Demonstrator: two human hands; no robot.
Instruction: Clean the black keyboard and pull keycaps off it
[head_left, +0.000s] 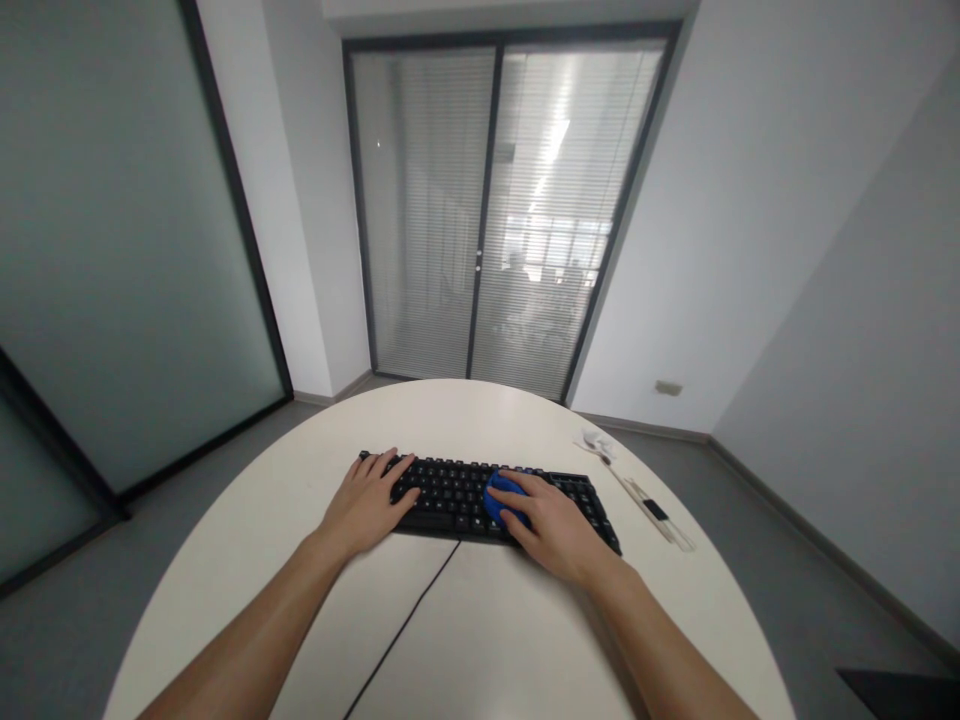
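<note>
A black keyboard [450, 497] lies across the white round table, its cable running from the near edge toward me. My left hand [369, 503] rests on the keyboard's left end, fingers spread over the keys and holding nothing. Over the right half of the keys, my right hand [551, 520] has its fingers on a blue object [496, 497], which looks like a soft cloth or lump pressed against the keys. Its underside and part of its right side are hidden by the fingers.
On the table's right side lie a crumpled white item [600, 443], a thin brush-like stick [619, 478] and a pale cable bundle with a black band [655, 510]. The table's curved far edge [465, 384] faces glass doors with blinds [427, 220].
</note>
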